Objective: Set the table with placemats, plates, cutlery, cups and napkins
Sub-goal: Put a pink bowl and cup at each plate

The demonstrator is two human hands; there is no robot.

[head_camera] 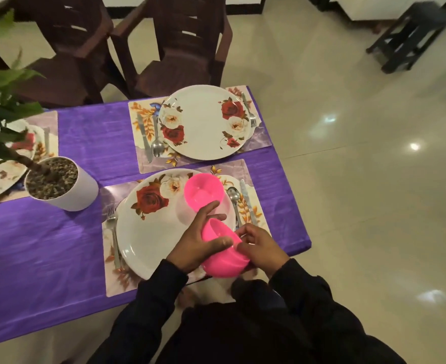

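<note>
Low center of the frame: left hand [200,240] wraps around a pink cup [224,254], and the right hand [260,248] pinches that same cup's rim. A second pink cup [203,191] hovers above the near plate [148,232]; can't tell what's holding it. I'd separate them slowly, then set one on the placemat [253,177] above the spoon [234,199], clear of the knife [246,197].
</note>
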